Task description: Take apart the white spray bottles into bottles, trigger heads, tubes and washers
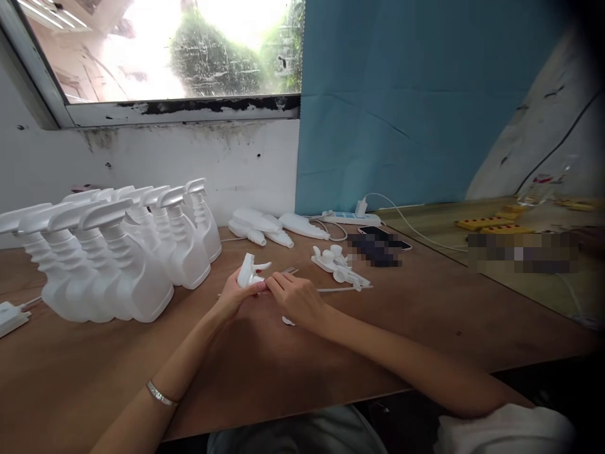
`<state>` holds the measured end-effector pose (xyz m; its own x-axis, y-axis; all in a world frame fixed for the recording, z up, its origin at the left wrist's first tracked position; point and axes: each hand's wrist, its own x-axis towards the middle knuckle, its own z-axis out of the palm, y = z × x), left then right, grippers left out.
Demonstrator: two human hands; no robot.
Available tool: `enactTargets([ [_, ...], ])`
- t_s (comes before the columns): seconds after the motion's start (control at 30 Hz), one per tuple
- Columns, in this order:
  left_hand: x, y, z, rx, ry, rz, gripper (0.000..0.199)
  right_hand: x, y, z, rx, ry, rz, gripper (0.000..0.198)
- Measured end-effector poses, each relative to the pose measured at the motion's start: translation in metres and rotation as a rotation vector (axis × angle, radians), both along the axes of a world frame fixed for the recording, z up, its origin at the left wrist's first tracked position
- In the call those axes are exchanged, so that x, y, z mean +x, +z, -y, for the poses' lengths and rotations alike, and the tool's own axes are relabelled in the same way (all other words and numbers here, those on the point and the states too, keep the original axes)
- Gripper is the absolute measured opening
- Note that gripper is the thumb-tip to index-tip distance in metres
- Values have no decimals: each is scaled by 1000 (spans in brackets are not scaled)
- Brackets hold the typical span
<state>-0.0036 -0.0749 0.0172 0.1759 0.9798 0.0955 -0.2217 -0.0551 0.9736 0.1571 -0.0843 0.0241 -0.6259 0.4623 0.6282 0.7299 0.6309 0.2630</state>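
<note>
My left hand [235,294] is closed around a white trigger spray head [247,270], which is tipped up with its lever pointing right. Against the lower end of that spray head, the fingers of my right hand [297,301] are pinched together; what they hold, if anything, is hidden. Thin white dip tubes [338,290] lie on the table behind my right hand. A small white piece [288,321] rests just below that hand. Farther right sits a loose pile of white spray heads [338,265].
Assembled white spray bottles [142,277] stand in rows at the left. Several white bottles [258,224] lie by the wall. A power strip [352,218], a charger cable and a phone [385,238] are at the back right. The brown table [265,384] ends in front of me.
</note>
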Motion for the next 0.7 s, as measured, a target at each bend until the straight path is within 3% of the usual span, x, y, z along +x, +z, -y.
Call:
enactTargets([
  [0.27,3,1,2,19,-61,14,38,5,7,8,-39,6,-189,16],
  [0.37,5,6,7,21,-56,36,39,6,2,4,11,96,-217,20],
  [0.53,7,11,10,15,-21,29,41,9,-10,-4,61,195,-197,22],
  [0.7,1,4,5,50,-69,-31,41,10,-13,-7,61,255,-128,21],
])
